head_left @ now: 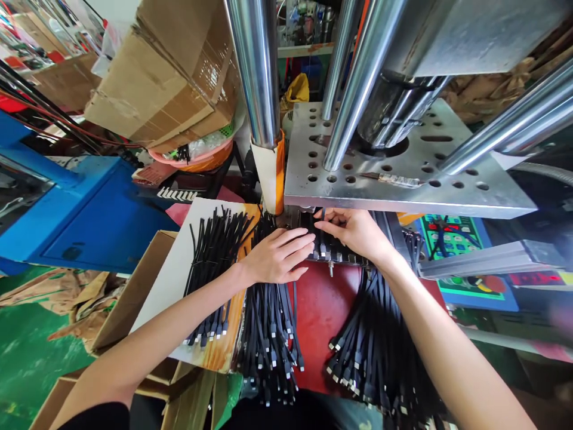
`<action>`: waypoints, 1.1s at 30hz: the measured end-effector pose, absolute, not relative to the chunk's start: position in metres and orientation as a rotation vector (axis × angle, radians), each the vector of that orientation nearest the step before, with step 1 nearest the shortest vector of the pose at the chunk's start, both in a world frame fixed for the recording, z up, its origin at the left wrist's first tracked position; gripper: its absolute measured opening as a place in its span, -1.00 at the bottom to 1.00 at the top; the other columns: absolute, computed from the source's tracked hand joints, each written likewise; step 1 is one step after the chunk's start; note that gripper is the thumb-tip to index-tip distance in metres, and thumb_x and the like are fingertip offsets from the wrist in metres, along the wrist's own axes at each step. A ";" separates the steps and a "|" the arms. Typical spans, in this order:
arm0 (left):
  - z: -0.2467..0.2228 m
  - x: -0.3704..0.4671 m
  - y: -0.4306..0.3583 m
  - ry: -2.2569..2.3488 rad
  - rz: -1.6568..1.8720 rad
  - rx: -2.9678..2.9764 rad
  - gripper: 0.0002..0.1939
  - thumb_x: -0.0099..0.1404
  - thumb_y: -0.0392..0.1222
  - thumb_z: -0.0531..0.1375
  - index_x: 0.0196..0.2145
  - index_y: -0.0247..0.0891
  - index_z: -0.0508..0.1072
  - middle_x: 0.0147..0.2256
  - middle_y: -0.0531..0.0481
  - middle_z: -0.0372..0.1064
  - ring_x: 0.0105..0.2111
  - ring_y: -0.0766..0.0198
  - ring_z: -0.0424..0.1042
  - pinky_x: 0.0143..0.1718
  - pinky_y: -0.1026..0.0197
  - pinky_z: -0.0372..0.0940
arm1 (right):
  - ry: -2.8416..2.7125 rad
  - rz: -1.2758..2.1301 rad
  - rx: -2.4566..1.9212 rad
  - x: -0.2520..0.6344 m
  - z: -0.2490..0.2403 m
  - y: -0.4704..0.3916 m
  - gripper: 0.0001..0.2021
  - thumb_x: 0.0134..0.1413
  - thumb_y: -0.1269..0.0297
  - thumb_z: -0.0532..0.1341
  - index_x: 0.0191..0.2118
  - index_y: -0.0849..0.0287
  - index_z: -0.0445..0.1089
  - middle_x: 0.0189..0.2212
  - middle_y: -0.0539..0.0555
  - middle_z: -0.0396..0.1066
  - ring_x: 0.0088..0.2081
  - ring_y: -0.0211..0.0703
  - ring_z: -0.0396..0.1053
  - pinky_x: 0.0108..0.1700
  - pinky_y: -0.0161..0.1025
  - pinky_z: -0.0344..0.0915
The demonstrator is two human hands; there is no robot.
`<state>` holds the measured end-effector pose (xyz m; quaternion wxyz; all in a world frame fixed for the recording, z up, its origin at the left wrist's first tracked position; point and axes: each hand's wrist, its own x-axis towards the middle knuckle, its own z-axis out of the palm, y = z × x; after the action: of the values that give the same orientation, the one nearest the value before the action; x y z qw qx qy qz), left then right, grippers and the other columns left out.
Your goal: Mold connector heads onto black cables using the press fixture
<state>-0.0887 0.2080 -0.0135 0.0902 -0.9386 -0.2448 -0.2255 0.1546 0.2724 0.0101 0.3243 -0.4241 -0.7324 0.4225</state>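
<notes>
My left hand [282,255] lies palm down, fingers stretched out, at the left end of a dark metal mold [333,254] and over a bundle of black USB cables [271,328]. My right hand [356,234] is above the mold, thumb and forefinger pinched together. What sits between those fingertips is too small to make out. A silver-tipped connector [323,249] shows in the mold between my hands. To the right, under my right forearm, hangs a second bundle of black cables [371,340]. Another cable bundle [210,269] rests on a white board [156,298] at left.
A thick steel press plate [403,200] with steel columns [257,71] overhangs the mold closely. A red surface [324,316] lies in front. At right is a control panel [452,239]; cardboard boxes [170,77] and a blue machine [94,215] stand left.
</notes>
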 end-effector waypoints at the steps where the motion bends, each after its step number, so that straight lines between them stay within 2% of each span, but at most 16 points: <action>1: -0.013 -0.087 0.205 -0.782 -0.642 -2.788 -0.65 0.53 -0.18 0.18 0.16 -0.39 0.50 0.21 -0.36 0.53 0.27 -0.13 0.46 0.11 -0.14 0.48 | -1.899 1.148 -1.108 0.156 0.011 0.272 -0.67 0.19 -0.02 0.36 -0.21 0.20 0.53 -0.35 0.05 0.54 -0.50 -0.28 0.24 -0.43 -0.27 0.21; 3: -0.011 -0.082 0.199 -0.880 -0.591 -2.791 -0.64 0.53 -0.18 0.19 0.18 -0.43 0.49 0.23 -0.41 0.50 0.30 -0.17 0.43 0.12 -0.17 0.46 | -1.874 1.184 -1.101 0.156 0.013 0.272 -0.65 0.17 -0.01 0.37 -0.16 0.21 0.51 -0.38 0.02 0.50 -0.51 -0.29 0.24 -0.44 -0.28 0.22; 6: -0.007 -0.075 0.191 -0.976 -0.531 -2.808 -0.54 0.55 -0.07 0.19 0.26 -0.40 0.43 0.27 -0.44 0.45 0.34 -0.21 0.37 0.16 -0.22 0.44 | -1.893 1.165 -1.103 0.151 0.013 0.273 -0.65 0.16 -0.01 0.36 -0.16 0.21 0.50 -0.45 -0.03 0.44 -0.52 -0.28 0.25 -0.42 -0.28 0.26; 8: -0.005 -0.070 0.186 -1.030 -0.496 -2.798 -0.49 0.56 -0.01 0.19 0.31 -0.35 0.39 0.29 -0.42 0.43 0.36 -0.21 0.34 0.20 -0.23 0.42 | -1.914 1.054 -1.171 0.146 0.013 0.274 -0.69 0.17 0.02 0.35 -0.22 0.20 0.51 -0.47 -0.02 0.45 -0.49 -0.24 0.31 -0.38 -0.26 0.30; 11: -0.001 -0.061 0.178 -1.131 -0.411 -2.740 -0.52 0.57 -0.05 0.18 0.31 -0.34 0.39 0.30 -0.43 0.41 0.38 -0.20 0.32 0.21 -0.20 0.41 | -1.867 0.853 -1.333 0.142 0.013 0.267 -0.76 0.18 0.11 0.34 -0.26 0.21 0.52 -0.44 0.05 0.49 -0.44 -0.15 0.39 -0.29 -0.18 0.36; 14: 0.004 -0.052 0.169 -1.223 -0.275 -2.700 -0.51 0.56 -0.11 0.19 0.33 -0.38 0.37 0.38 -0.49 0.30 0.43 -0.23 0.24 0.21 -0.19 0.40 | -1.904 0.591 -1.399 0.150 0.014 0.243 -0.76 0.29 0.22 0.24 -0.11 0.25 0.59 -0.29 0.16 0.53 -0.33 -0.05 0.46 -0.15 -0.08 0.42; 16: 0.009 -0.048 0.165 -1.271 -0.205 -2.722 -0.40 0.54 -0.03 0.23 0.38 -0.43 0.32 0.44 -0.53 0.18 0.48 -0.28 0.15 0.24 -0.22 0.37 | -2.093 0.357 -1.364 0.157 0.016 0.222 -0.65 0.32 0.38 0.12 0.03 0.24 0.62 -0.16 0.23 0.50 -0.19 0.02 0.47 -0.05 -0.05 0.43; 18: 0.015 -0.047 0.166 -1.316 -0.183 -2.780 -0.26 0.50 0.10 0.25 0.41 -0.47 0.26 0.48 -0.54 0.09 0.50 -0.30 0.09 0.28 -0.26 0.33 | -2.307 0.168 -1.364 0.159 0.018 0.206 -0.54 0.31 0.49 0.04 0.10 0.23 0.63 -0.13 0.27 0.46 -0.14 0.07 0.44 -0.04 -0.06 0.42; 20: 0.021 -0.046 0.174 -1.376 -0.212 -2.828 -0.22 0.51 0.16 0.20 0.43 -0.47 0.23 0.49 -0.49 0.06 0.51 -0.26 0.05 0.33 -0.27 0.28 | -2.428 0.024 -1.471 0.154 0.021 0.202 -0.52 0.33 0.50 0.03 0.16 0.24 0.61 -0.15 0.29 0.46 -0.18 0.10 0.42 -0.09 -0.05 0.40; 23: 0.029 -0.046 0.197 -1.446 -0.296 -2.849 -0.32 0.59 0.10 0.08 0.43 -0.46 0.23 0.46 -0.46 0.16 0.49 -0.20 0.11 0.37 -0.28 0.22 | -2.477 -0.098 -1.614 0.140 0.026 0.221 -0.51 0.35 0.49 0.03 0.24 0.24 0.55 -0.08 0.35 0.51 -0.12 0.16 0.44 -0.07 -0.04 0.38; 26: 0.031 -0.046 0.224 -1.442 -0.335 -2.850 -0.40 0.61 0.01 0.02 0.37 -0.52 0.29 0.36 -0.52 0.31 0.38 -0.25 0.31 0.36 -0.31 0.19 | -2.479 -0.086 -1.658 0.129 0.029 0.248 -0.51 0.35 0.52 0.00 0.20 0.26 0.55 -0.03 0.40 0.56 -0.02 0.21 0.48 0.01 -0.02 0.38; 30: 0.024 -0.050 0.252 -1.481 -0.362 -2.845 -0.55 0.60 -0.07 0.02 0.13 -0.50 0.50 0.03 -0.47 0.59 0.08 -0.23 0.57 0.27 -0.27 0.27 | -2.477 -0.052 -1.670 0.127 0.024 0.269 -0.53 0.35 0.53 -0.02 0.12 0.27 0.58 -0.08 0.38 0.63 -0.06 0.21 0.54 -0.02 -0.04 0.39; 33: 0.017 -0.051 0.272 -1.472 -0.576 -2.858 -0.62 0.58 -0.10 0.02 -0.07 -0.38 0.57 -0.13 -0.36 0.64 -0.01 -0.15 0.60 0.23 -0.19 0.33 | -2.471 -0.054 -1.632 0.126 0.019 0.284 -0.51 0.34 0.54 -0.02 0.19 0.28 0.54 -0.01 0.39 0.62 0.00 0.23 0.54 0.05 0.01 0.39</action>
<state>-0.0513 0.2719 0.0168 -0.0622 -0.8733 -0.4499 -0.1761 0.1263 0.2836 0.0191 0.0899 -0.5489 -0.8309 -0.0180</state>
